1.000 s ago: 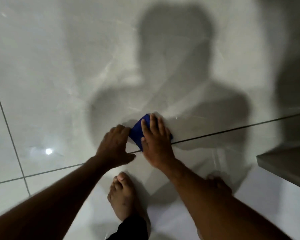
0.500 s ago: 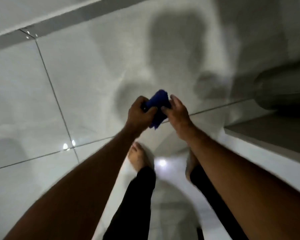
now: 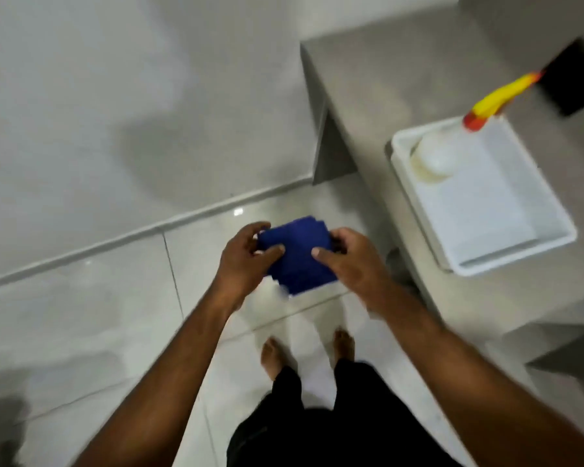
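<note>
A folded dark blue cloth [image 3: 299, 254] is held in the air above the floor, in front of me at waist height. My left hand [image 3: 245, 261] grips its left edge, thumb on top and fingers curled round the far side. My right hand [image 3: 349, 261] grips its right edge the same way, thumb pressed on the cloth's upper face. Both forearms reach in from the bottom of the view.
A grey ledge [image 3: 385, 96] stands to the right. On it sits a white tray [image 3: 506, 251] holding a white spray bottle [image 3: 435, 156] with a yellow and red trigger head. My bare feet [image 3: 273, 360] stand on glossy white floor tiles [image 3: 81, 315], near the wall's base.
I have stood up from wiping the tile, lifting the cloth off it into both hands. The view has swung down and right, bringing the ledge and tray into sight.
</note>
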Demonstrator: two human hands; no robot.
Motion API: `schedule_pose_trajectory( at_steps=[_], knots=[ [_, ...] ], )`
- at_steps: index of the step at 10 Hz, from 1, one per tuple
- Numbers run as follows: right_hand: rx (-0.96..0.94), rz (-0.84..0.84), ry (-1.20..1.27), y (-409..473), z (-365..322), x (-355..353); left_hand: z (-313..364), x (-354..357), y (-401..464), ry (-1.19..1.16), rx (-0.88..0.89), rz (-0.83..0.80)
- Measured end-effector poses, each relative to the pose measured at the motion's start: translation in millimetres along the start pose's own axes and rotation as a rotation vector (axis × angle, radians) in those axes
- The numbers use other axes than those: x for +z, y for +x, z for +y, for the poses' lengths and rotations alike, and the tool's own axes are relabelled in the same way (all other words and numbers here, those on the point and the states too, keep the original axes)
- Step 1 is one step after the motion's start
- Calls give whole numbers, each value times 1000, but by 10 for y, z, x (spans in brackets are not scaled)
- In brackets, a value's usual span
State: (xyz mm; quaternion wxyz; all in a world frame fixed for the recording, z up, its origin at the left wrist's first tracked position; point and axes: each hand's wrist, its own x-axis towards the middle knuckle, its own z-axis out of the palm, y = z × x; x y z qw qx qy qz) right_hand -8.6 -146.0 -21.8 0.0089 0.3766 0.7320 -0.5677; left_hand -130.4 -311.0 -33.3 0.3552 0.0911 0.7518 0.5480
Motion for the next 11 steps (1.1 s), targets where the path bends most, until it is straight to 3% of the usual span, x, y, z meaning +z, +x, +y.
schedule_pose_trajectory(
  at_steps=[3,5,6,8,9,10,11],
  knots=[
    [-132,278,34,-567,-422,-777,982,543,-187,135,236,-46],
    [-100,521,-39,-555,-78,-1813,1274,1688,69,234,327,-207],
    [-5,521,-118,-459,208,-2359,1376,2327,250,405,410,-273],
    [113,332,-437,-71,634,-2766,1454,3121,585,1332,598,-324],
    [135,234,-508,120,758,-2741,1404,3255,660,1556,504,-370],
    [171,165,-567,267,848,-2717,1327,3272,671,1618,495,-375],
    [171,117,-729,325,869,-2718,1245,3195,665,1574,601,-363]
  ],
)
